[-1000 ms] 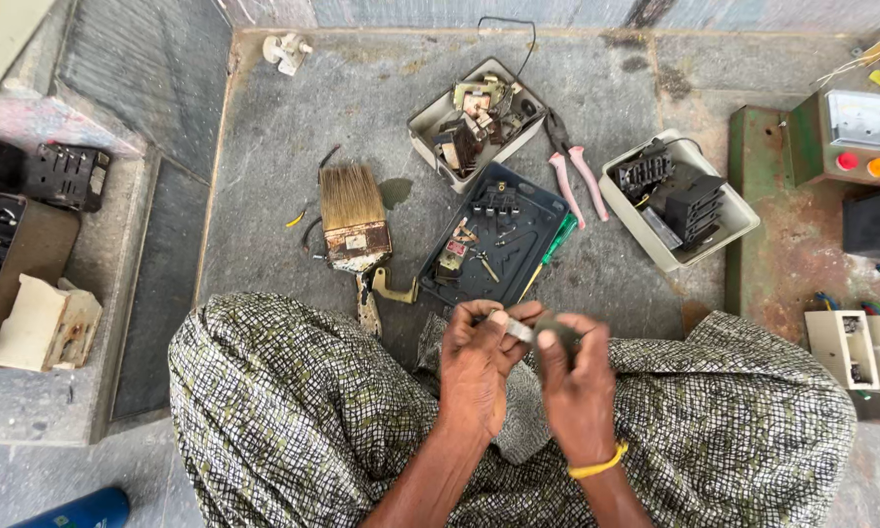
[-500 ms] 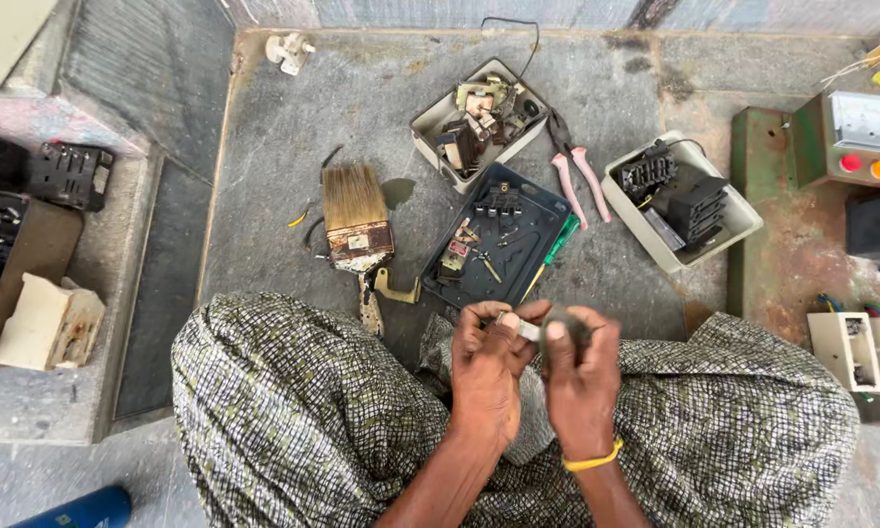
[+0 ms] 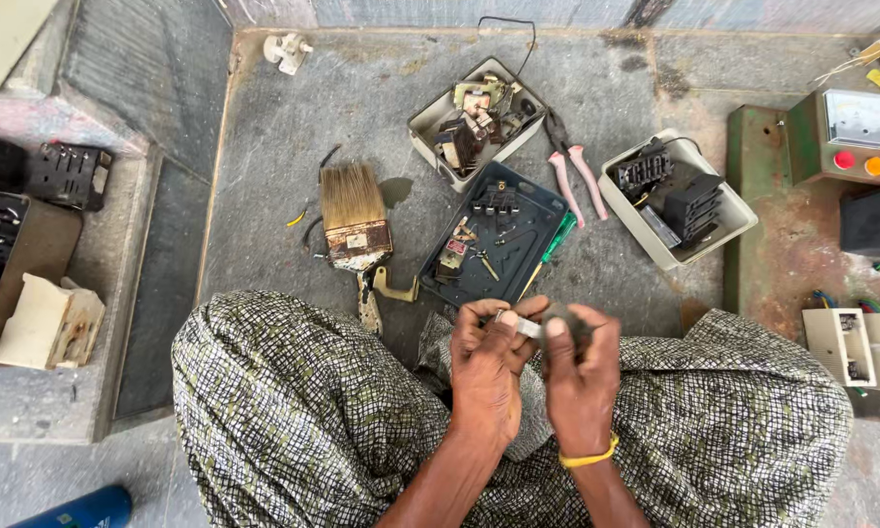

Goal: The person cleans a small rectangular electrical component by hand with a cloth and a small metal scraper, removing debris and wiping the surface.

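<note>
View from above of a person sitting cross-legged on a grey concrete floor (image 3: 293,108), knees covered by checked cloth (image 3: 293,411).

At far left, on a raised ledge, a black plastic block (image 3: 68,174) sits above an off-white broken casing (image 3: 48,323). A blue cylinder (image 3: 73,510) shows at the bottom left corner.

Further right, a wide paintbrush (image 3: 354,223) lies on the floor, bristles pointing away from the person, its handle reaching toward the left knee.

In the centre, a dark blue tray (image 3: 533,210) holding small electrical parts lies just ahead of the hands. Beyond it stands a beige box (image 3: 430,122) full of parts. A green-handled screwdriver (image 3: 549,251) rests along the tray's right edge, and pink-handled pliers (image 3: 575,176) lie beside it.

Both hands meet over the lap, touching each other. The left hand (image 3: 487,364) is curled closed, thumb and fingers pinching a small pale metal piece (image 3: 518,326) at its tip. The right hand (image 3: 579,376), with a yellow band (image 3: 586,457) at the wrist, is closed around a small dark object (image 3: 569,318), which sits between its thumb and fingers, mostly hidden. The metal piece bridges the two hands and touches the dark object.

To the right, a second beige box (image 3: 728,220) holds black components. At far right stands a green control box (image 3: 841,142) with a meter and coloured buttons, and below it white switch units (image 3: 856,342).
</note>
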